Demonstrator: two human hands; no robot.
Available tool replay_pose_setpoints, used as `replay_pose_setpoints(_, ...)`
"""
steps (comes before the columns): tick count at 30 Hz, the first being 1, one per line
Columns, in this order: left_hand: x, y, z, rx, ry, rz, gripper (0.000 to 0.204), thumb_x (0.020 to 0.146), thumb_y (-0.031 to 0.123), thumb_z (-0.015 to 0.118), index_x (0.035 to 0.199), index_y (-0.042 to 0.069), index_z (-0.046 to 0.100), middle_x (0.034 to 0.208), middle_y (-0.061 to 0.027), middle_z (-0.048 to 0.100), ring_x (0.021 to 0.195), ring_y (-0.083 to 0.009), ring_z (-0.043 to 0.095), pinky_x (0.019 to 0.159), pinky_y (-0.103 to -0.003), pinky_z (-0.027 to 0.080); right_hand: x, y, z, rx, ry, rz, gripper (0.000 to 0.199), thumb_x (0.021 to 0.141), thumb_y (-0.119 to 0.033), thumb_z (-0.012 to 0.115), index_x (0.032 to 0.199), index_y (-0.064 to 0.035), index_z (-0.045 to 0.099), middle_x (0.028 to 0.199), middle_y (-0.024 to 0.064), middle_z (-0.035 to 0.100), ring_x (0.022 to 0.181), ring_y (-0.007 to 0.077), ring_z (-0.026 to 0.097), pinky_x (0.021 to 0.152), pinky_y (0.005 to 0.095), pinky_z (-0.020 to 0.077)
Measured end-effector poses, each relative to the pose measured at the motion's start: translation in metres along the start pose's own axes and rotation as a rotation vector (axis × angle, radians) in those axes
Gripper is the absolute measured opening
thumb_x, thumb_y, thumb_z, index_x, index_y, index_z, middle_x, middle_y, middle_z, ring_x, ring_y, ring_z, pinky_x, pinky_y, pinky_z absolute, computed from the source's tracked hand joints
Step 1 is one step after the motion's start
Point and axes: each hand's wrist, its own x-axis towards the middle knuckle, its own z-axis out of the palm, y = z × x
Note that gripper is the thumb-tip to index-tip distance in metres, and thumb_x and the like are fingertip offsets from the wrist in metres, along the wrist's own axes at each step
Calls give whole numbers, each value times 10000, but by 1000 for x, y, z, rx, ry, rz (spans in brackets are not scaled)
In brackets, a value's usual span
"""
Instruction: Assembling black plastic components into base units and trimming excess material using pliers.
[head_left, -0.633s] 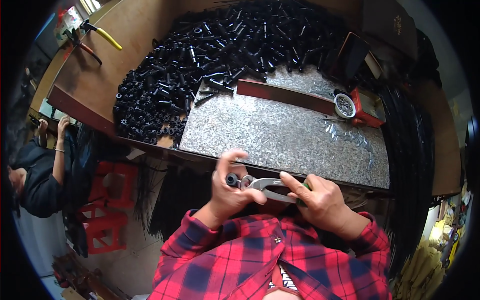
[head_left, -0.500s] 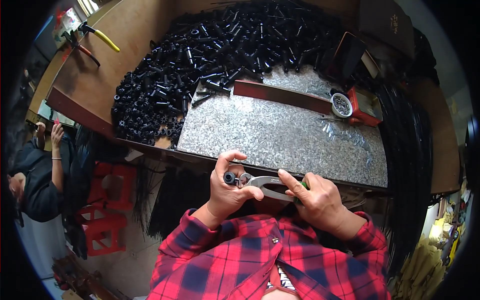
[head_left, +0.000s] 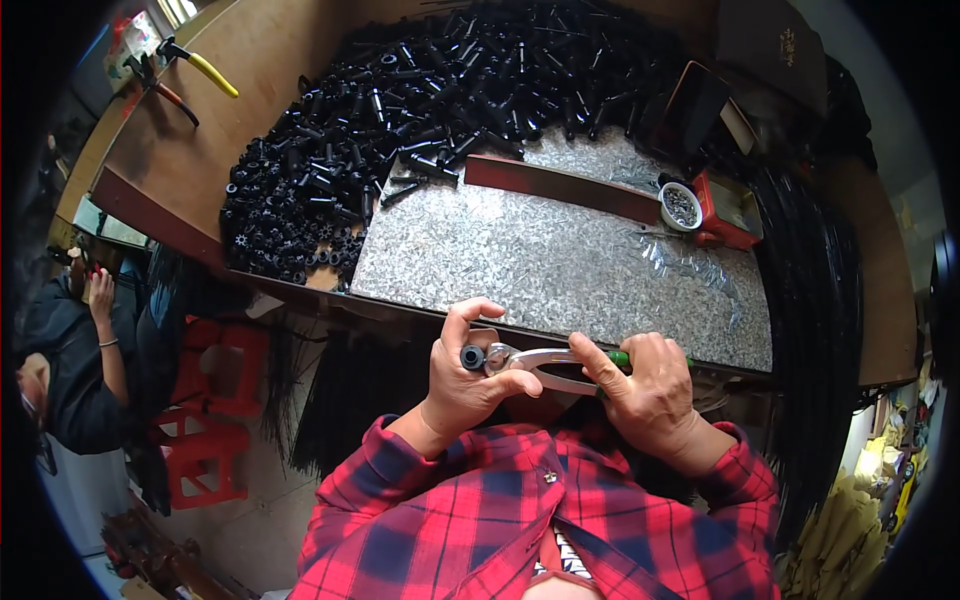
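In front of my chest, my left hand (head_left: 455, 385) is curled around a black tubular part (head_left: 472, 357), its round hollow end facing up between finger and thumb. The jaws of the silver pliers (head_left: 548, 356) meet the part's right side, beside my left thumb. My right hand (head_left: 650, 385) grips the pliers by their green-covered handles, with the index finger stretched along them. Most of the tube is hidden by my left fingers, as are the tips of the jaws. Both hands are just off the near edge of the speckled stone slab (head_left: 560, 260).
A large heap of black tubular parts (head_left: 440, 90) fills the back. A dark red strip (head_left: 570, 188), a white cup of small metal pieces (head_left: 681, 207) and a red box (head_left: 730, 212) lie right. Pliers (head_left: 205, 72) hang left. A co-worker (head_left: 80, 350) works beside red stools (head_left: 205, 465).
My hands, the part and the pliers have shifted slightly right. The tube's end now faces more toward the camera. The co-worker's hands at left have moved down.
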Motion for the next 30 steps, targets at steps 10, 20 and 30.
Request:
replay_pose_setpoints(10,0,-8,-1,53,-19,81,817,555,403,887,1131,50,428,557,79,417,529,4,393,469,-164,272,3,0,-10,236,-151,68,593,772,-146,682,1337,-178,507,675,51,398,585,215,451,523,352,369)
replay_pose_setpoints(20,-1,-14,-5,-54,-51,88,974,468,514,845,1180,36,384,565,70,385,506,-6,365,440,-182,205,-2,8,-23,78,-50,-78,621,750,-157,627,1356,-198,499,672,28,389,578,174,445,513,304,377)
replay_pose_setpoints(30,0,-2,-10,77,-217,101,531,735,72,763,1152,5,440,712,-63,588,594,-51,527,497,-191,358,-7,2,-10,243,-170,19,570,826,-220,604,1378,-225,462,682,68,460,578,208,540,494,330,439)
